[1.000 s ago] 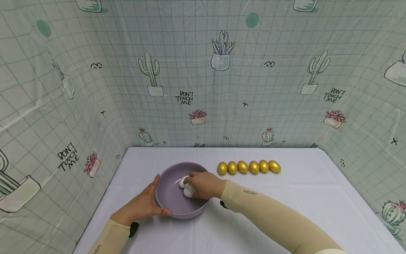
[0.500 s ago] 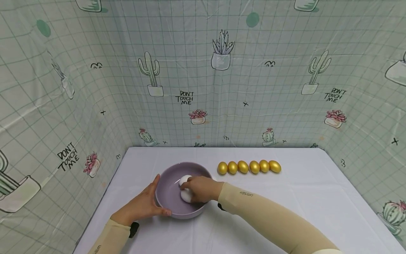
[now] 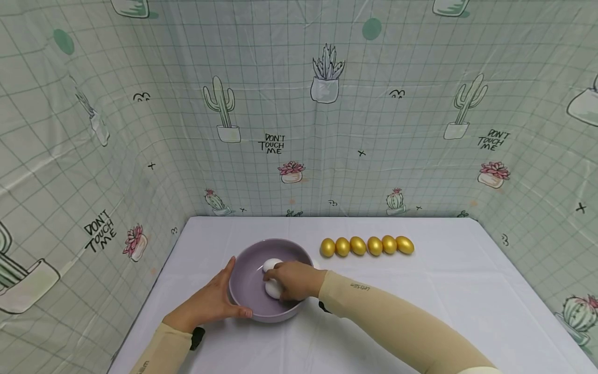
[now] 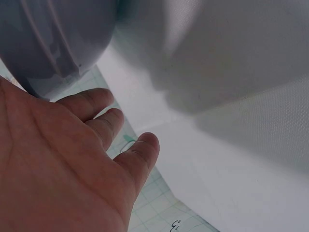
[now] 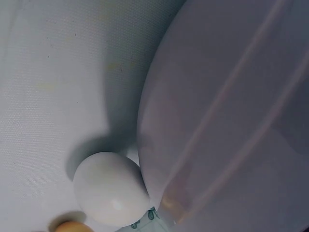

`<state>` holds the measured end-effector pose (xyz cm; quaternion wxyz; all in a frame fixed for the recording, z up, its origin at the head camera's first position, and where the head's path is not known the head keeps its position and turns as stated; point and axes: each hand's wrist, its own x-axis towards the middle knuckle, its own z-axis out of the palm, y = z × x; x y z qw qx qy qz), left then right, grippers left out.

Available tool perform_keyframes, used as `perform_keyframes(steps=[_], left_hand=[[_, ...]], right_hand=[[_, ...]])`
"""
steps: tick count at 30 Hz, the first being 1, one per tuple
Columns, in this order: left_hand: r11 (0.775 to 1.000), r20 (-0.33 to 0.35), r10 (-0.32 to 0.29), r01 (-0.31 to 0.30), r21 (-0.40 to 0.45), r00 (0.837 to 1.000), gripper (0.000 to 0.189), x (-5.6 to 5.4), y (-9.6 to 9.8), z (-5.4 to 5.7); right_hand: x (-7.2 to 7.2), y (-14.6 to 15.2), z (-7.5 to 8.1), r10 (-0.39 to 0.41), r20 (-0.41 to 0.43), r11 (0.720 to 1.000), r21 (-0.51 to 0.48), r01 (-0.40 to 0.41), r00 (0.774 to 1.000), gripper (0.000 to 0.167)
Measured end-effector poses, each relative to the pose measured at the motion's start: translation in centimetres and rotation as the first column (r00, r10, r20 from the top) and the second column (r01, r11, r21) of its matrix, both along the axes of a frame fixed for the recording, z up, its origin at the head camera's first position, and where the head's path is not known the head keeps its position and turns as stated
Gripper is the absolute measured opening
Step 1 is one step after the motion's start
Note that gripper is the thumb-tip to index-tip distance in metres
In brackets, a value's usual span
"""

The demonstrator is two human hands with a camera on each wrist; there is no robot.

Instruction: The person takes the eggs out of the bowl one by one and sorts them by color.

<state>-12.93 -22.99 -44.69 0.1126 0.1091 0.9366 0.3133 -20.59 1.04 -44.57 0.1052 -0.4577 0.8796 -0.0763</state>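
Observation:
A purple bowl (image 3: 249, 296) stands on the table, left of the middle. Against its left side lies my left hand (image 3: 207, 301), thumb at the front wall and index finger along the rim; in the left wrist view its other fingers (image 4: 137, 159) extend loosely below the bowl. Inside the bowl, my right hand (image 3: 296, 280) grips a white egg (image 3: 273, 288), partly covered by the fingers. Just behind that one is another white egg (image 3: 271, 265). In the right wrist view a further white egg (image 5: 111, 188) rests on the table against the bowl's outside; the right hand is hidden there.
Several golden eggs (image 3: 357, 245) form a row on the white tablecloth (image 3: 402, 280), to the right behind the bowl. The edge of a golden egg (image 5: 73, 227) shows low in the right wrist view. A patterned curtain (image 3: 345, 124) encloses the back and sides.
My right hand has moved slightly left and toward the front inside the bowl, the gripped egg shifting with it. The left hand and bowl stay put.

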Motion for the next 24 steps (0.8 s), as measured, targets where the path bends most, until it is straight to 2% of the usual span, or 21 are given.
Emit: perform_keyframes(steps=[24], left_hand=[[1.0, 0.0, 0.001, -0.001, -0.001, 1.0, 0.139, -0.08, -0.04, -0.13]], right_hand=[[-0.42, 0.7, 0.74, 0.005, 0.023, 0.999, -0.032, -0.005, 1.0, 0.055]])
